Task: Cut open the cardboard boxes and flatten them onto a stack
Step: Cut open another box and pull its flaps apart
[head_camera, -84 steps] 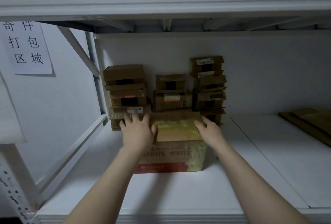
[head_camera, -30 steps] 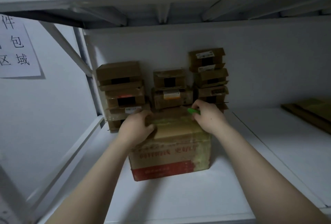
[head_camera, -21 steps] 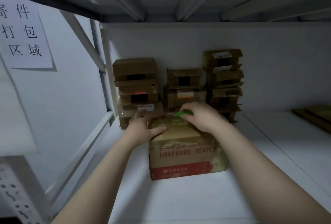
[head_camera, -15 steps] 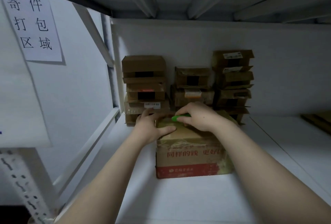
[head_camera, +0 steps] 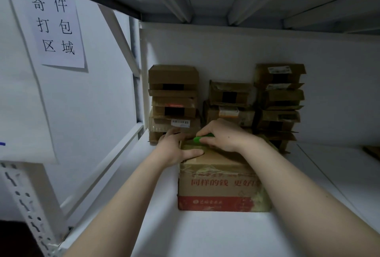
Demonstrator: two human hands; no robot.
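Box (head_camera: 222,187) needs the left hand (head_camera: 174,148) pressing open-fingered on its top while the right hand (head_camera: 224,135), fingers curled round the green cutter (head_camera: 200,138), slices shallowly.

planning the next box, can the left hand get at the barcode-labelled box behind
Probably yes: the left hand rests on the front box just before the barcode-labelled box, nothing between; boxes stacked on it may hinder.

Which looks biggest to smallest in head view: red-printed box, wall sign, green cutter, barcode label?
1. red-printed box
2. wall sign
3. green cutter, barcode label: alike; right hand hides most of the cutter
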